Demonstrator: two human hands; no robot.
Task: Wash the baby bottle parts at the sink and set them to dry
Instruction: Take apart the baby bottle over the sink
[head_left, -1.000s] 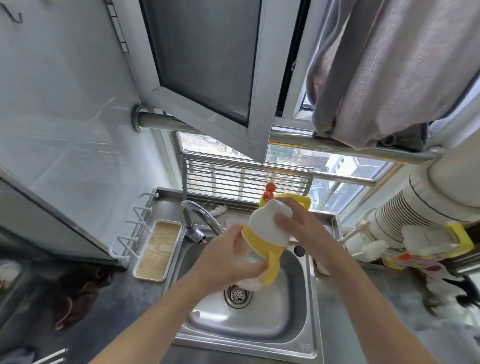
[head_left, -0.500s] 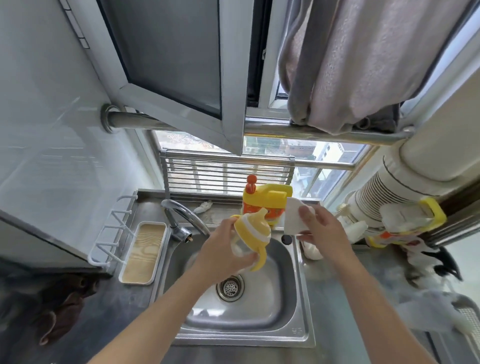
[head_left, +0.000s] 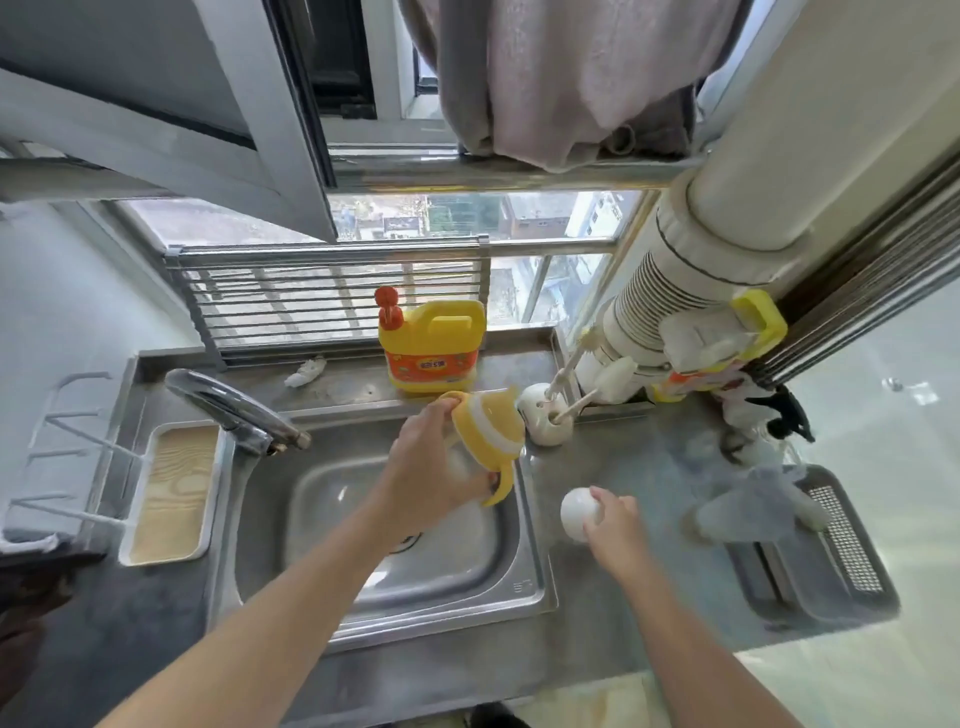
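Note:
My left hand (head_left: 426, 467) grips the baby bottle (head_left: 488, 434) over the right side of the steel sink (head_left: 530, 582); its yellow spout top with white ring and yellow handles points up and right. The clear bottle body is mostly hidden by my fingers. My right hand (head_left: 613, 519) holds the white cap (head_left: 577, 513) low over the counter (head_left: 613, 613), just right of the sink; whether the cap touches the counter I cannot tell.
A faucet (head_left: 234, 410) arches over the sink's left. A yellow detergent jug (head_left: 434, 345) stands behind the sink. A white brush holder (head_left: 545, 421) sits by the back right corner. A grey drying tray (head_left: 831, 561) lies on the right, a wooden-lined tray (head_left: 171, 493) on the left.
My right hand pulled the white cap off the bottle and carried it down and right to the counter. My left hand kept the bottle, now tilted right. The camera view tipped down.

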